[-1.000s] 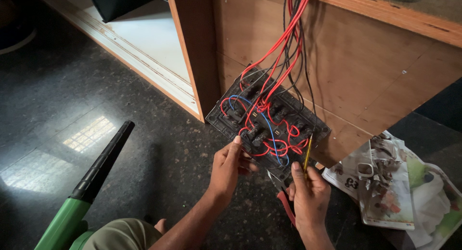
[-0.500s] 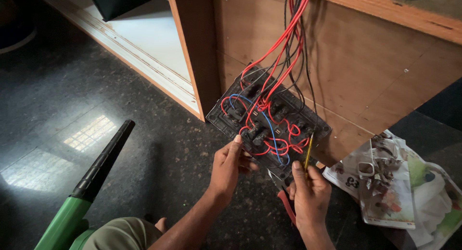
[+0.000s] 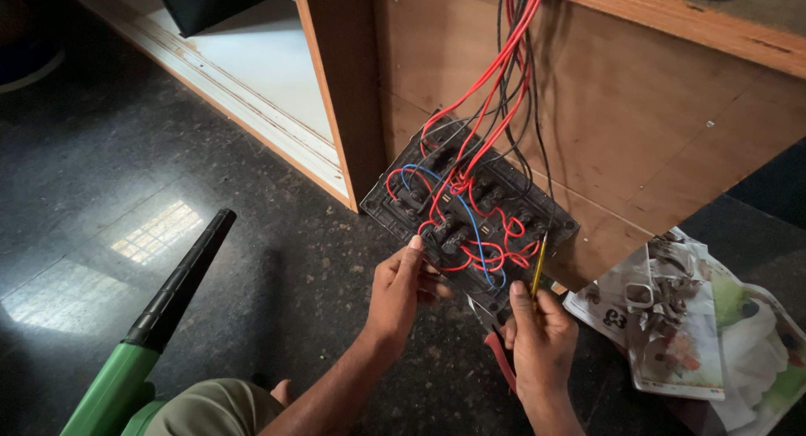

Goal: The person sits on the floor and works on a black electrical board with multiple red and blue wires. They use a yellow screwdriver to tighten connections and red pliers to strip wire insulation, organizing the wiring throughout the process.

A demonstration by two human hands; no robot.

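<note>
As switch panel leans on plywood board, long axis slanting down-right, we see left hand pinching its lower edge; right hand, just below panel, grips yellow screwdriver, tip at lower-right terminals.

Home under fit-out: plywood cabinet, dangling wires.
</note>
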